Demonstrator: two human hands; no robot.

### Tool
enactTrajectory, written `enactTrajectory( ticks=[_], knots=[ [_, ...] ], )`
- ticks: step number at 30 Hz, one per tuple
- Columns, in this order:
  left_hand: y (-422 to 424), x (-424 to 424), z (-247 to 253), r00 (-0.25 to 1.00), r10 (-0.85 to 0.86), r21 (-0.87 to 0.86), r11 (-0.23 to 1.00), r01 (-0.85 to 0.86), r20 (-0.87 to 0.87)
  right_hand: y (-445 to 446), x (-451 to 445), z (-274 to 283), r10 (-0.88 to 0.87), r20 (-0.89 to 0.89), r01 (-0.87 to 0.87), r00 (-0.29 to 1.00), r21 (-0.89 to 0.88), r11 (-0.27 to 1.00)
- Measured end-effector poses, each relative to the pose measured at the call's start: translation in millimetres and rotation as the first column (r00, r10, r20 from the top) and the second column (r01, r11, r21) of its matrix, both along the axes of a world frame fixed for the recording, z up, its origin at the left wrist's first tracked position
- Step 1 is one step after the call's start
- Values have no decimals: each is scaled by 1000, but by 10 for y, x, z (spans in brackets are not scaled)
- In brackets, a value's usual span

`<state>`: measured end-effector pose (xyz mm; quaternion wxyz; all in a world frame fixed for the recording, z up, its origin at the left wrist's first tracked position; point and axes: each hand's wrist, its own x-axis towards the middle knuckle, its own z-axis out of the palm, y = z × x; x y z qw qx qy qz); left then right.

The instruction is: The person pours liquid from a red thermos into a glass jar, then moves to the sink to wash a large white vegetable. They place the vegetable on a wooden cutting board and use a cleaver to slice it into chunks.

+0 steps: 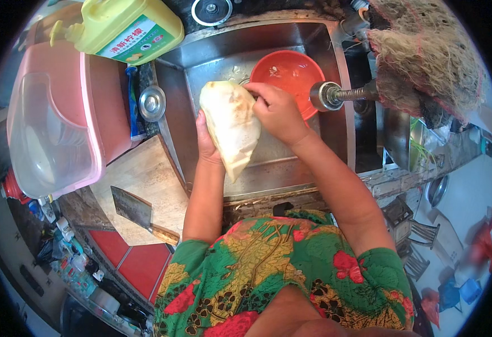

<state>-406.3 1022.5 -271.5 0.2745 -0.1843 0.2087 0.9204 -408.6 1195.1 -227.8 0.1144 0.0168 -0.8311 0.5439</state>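
Observation:
A large, pale, peeled vegetable (231, 122), broad at the top and tapering to a point towards me, is held up over the stainless steel sink (279, 168). My left hand (207, 141) grips it from the left side, thumb along the edge and the other fingers hidden behind it. At its upper right edge is my right hand (277, 111), fingers curled and touching the vegetable. Whether those fingers pinch anything small cannot be seen. Behind my right hand a red plastic bowl (288, 69) with water and pale scraps stands in the sink.
Over the sink's right side juts a faucet (330, 96), below a netted cloth (427, 63). At left a cleaver (132, 206) lies on a wooden cutting board (145, 168). Beyond are a pink lidded bin (111, 101), a yellow detergent jug (161, 21) and a metal sink strainer (152, 103).

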Motion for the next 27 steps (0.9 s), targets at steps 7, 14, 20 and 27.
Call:
enactTrajectory(
  ticks=[7, 14, 20, 27],
  knots=[
    [12, -96, 4, 997, -25, 130, 991, 35, -73, 97, 61, 65, -115, 75, 132, 991, -307, 942],
    [33, -111, -60, 999, 34, -35, 999, -35, -34, 660, -77, -1283, -372, 510, 598, 776, -404, 692],
    [-67, -87, -263, 998, 63, -185, 981, -60, 13, 700, -23, -1454, 83, 692, 695, 717, -719, -12],
    [127, -147, -215, 999, 5, -248, 969, -14, -38, 85, -61, -104, -7, 135, 62, 991, -403, 913]
  ],
)
